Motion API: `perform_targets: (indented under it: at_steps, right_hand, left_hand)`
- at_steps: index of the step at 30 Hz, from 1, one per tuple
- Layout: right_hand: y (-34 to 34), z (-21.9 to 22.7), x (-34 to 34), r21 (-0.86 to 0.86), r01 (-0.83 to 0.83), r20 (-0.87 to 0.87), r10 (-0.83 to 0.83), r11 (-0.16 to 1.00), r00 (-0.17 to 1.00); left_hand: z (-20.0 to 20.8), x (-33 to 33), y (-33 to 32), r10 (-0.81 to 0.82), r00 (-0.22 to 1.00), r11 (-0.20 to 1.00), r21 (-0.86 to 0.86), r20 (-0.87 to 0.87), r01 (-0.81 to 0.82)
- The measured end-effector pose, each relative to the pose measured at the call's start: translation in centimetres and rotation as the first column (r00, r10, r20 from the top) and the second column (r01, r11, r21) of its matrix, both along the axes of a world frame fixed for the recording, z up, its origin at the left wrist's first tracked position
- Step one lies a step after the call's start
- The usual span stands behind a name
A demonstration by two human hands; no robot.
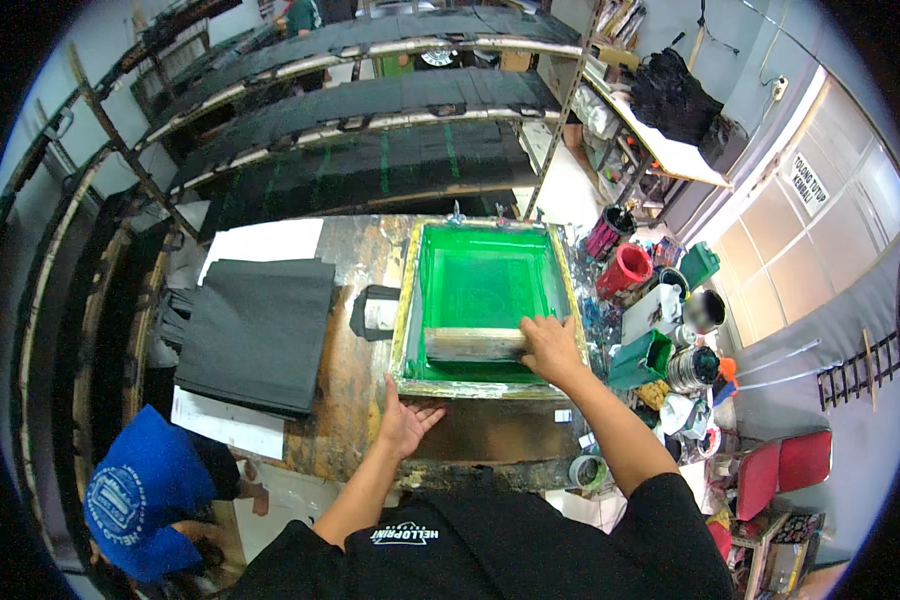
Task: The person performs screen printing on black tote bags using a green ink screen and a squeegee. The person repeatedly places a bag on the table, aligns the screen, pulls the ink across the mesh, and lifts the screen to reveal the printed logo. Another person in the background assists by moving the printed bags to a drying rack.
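Gripping the squeegee (475,343) with your right hand (550,347), you hold it flat across the near end of the green screen frame (490,228), which is the landmark for everything below. The right-hand grip is pressed together over the squeegee's right end, fingers curled on the top edge. Your left hand (405,422) rests spread and flat on the counter (365,250), just in front of the frame's near left corner; it holds nothing.

The frame lies flat on the counter. A black handle loop (373,312) protrudes from under its left edge, which suggests that a bag lies beneath the mesh. Judged from the squeegee's position at the near end, the pull across the mesh is at or close to its finish; you cannot tell from this view whether ink has passed through.

Left of the frame, a stack of black bags (255,335) lies on white paper (265,240). Whether they are printed cannot be told. Right of the frame stand ink containers (625,270) and a green box (640,360). Beyond the frame, long racks (370,110) carry rows of black fabric. A person in a blue shirt (135,490) crouches well to the left of the frame, below the counter.
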State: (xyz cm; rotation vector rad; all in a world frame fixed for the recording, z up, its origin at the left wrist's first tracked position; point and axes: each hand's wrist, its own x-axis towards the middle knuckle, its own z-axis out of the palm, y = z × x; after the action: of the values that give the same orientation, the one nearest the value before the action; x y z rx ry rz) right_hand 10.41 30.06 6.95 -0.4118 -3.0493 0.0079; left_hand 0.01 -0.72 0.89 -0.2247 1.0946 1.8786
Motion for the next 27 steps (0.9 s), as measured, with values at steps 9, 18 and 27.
perform_targets:
  at_steps: [9, 18, 27]
  right_hand:
    - [0.1, 1.2, 0.2, -0.138, 0.013, 0.097, 0.001, 0.990, 0.995]
    - [-2.5, -1.9, 2.2, -0.120, -0.026, 0.135, 0.042, 0.992, 0.990]
    - [4.0, -5.9, -5.4, -0.060, -0.053, -0.017, 0.052, 0.997, 0.999]
  left_hand:
    - [-4.4, 0.2, -1.1, 0.014, 0.999, 0.989, -0.148, 0.041, -0.008]
    - [-5.0, 0.2, -0.9, 0.004, 0.999, 0.990, -0.139, 0.036, 0.001]
    - [-5.4, 0.4, -1.1, -0.045, 0.998, 0.965, -0.257, 0.042, 0.054]
